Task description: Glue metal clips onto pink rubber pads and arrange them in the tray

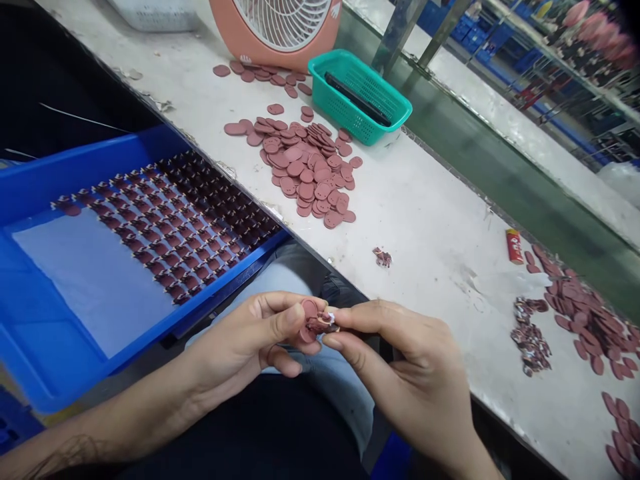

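Note:
Above my lap, my left hand [270, 333] pinches a reddish-brown oval disc [309, 311] between thumb and fingers. From the other side, my right hand [405, 353] grips a small dark-brown and white figure piece [327, 323] with thumb and forefinger. That piece touches the disc; whether the two are joined, I cannot tell. On the table beyond my hands lies a big pile of similar oval discs [305, 167]. A few small brown figure pieces [383, 257] rest closer to me, and a heap of shiny ones [531, 337] sits at the right.
To my left, a blue tray [55, 393] holds rows of figures on discs, over a pale sheet [95, 273]. A green basket [367, 137] with a black object and an orange fan [235, 40] stand at the back. More discs [590, 313] and a red-yellow tube [513, 247] lie right.

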Available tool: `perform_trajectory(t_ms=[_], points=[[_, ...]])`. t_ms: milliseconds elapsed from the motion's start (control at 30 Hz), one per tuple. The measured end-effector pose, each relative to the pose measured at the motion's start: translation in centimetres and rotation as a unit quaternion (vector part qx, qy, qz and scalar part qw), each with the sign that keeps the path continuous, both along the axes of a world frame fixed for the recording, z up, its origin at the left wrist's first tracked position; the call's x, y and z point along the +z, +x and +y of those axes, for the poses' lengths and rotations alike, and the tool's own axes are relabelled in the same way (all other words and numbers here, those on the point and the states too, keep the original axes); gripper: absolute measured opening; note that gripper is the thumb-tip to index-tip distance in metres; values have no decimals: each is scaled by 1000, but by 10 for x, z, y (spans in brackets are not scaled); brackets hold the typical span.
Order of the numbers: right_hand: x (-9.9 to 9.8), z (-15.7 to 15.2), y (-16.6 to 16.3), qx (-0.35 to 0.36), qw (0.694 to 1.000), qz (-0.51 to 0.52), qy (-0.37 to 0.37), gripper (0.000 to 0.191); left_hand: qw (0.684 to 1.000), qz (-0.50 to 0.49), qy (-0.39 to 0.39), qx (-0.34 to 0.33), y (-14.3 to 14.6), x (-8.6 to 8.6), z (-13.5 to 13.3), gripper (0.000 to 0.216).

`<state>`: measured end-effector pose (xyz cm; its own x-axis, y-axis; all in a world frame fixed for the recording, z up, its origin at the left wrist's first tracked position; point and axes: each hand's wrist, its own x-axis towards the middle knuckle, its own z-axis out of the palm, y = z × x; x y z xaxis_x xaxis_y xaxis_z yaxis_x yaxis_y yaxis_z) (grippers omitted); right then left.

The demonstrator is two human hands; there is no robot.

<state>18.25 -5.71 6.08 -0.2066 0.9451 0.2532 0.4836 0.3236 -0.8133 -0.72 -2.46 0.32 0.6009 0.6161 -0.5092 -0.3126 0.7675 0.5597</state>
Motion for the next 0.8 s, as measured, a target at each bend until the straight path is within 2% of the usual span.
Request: perform_trajectory(t_ms=[400,800], points=[[3,4,-1,11,1000,-10,1,16,999,-5,-36,5,-1,0,-2,35],[9,3,-4,37,999,-7,29,23,1000,-4,-9,9,1,7,-1,34]])
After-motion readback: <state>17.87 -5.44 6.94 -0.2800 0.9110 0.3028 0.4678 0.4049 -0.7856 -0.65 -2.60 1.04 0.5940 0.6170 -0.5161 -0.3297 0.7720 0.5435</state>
